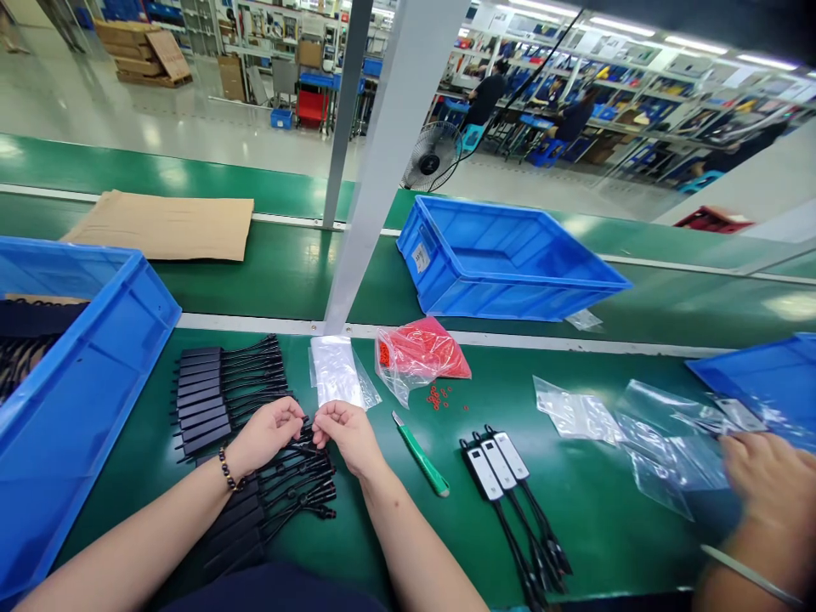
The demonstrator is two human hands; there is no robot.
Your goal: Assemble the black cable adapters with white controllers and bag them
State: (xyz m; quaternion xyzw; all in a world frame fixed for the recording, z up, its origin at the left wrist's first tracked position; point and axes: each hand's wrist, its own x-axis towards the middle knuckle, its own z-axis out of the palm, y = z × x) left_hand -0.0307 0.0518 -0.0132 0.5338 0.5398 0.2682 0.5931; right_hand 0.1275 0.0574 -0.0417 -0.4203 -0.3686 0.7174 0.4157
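Note:
Just above the rows of black cabled modules (204, 399), my left hand (271, 435) is closed in a pinch around the end of a black cable (307, 432). Close to its fingertips, my right hand (348, 435) also pinches with thumb and index finger; what lies between them is too small to make out. More black modules (242, 523) lie under my forearm, their cables pointing right. Beyond my hands sits a stack of clear plastic bags (335, 365). A bag of small red rings (424, 350) lies to the right, with several loose red rings (437, 396) before it.
A green utility knife (421, 455) lies right of my hand. Further right are three white-faced modules (497, 466) and loose clear bags (663, 446), touched by another person's hand (771, 476). Blue bins stand left (137, 340), behind (510, 293) and right (765, 374). A metal post (376, 161) rises ahead.

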